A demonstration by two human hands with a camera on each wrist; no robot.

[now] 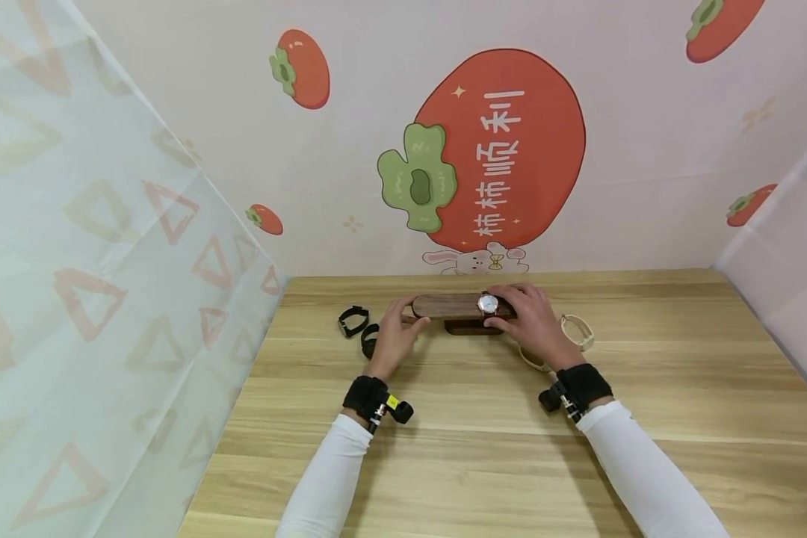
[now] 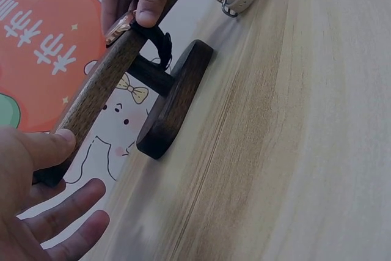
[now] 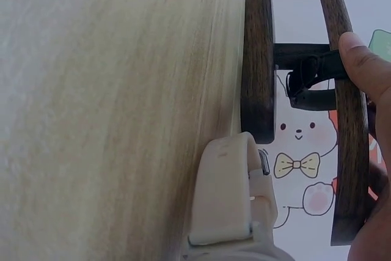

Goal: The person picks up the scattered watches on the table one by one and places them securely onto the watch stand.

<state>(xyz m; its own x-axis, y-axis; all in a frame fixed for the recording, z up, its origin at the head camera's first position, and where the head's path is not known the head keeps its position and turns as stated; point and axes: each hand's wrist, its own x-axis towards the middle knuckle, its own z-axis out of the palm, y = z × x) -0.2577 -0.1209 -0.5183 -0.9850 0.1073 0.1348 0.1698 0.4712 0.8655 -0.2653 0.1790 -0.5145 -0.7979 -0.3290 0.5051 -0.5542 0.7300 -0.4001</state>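
"Watch stand (image 1: 444, 306), dark wood. What surrounds it?"

"Behind, a pale wall sheet (image 1: 336, 164) printed with red fruit. Below, a wood-grain worktop (image 1: 444, 463), with the stand near its back edge."

"Whose arms?"

"A person's, in white sleeves (image 1: 323, 471), with a black wristband (image 1: 583, 386) on each wrist."

"How's the stand built?"

"Long bar (image 2: 101, 84) on top, joined by a short post to a smaller base (image 3: 258, 65). I can't tell whether that base rests on the wood or sits just clear."

"Anything gripped?"

"Yes. The left hand (image 1: 391, 340) pinches the bar's left end, its other fingers held away. The right hand (image 1: 538, 321) grips a white-faced watch (image 1: 488, 303) towards the bar's right end, thumb on the dark strap, which loops below."

"Any more watches?"

"Two black watches (image 1: 353, 321) lie left, one partly behind the left hand; two cream watches (image 1: 578, 333) lie right, one partly covered by the right hand."
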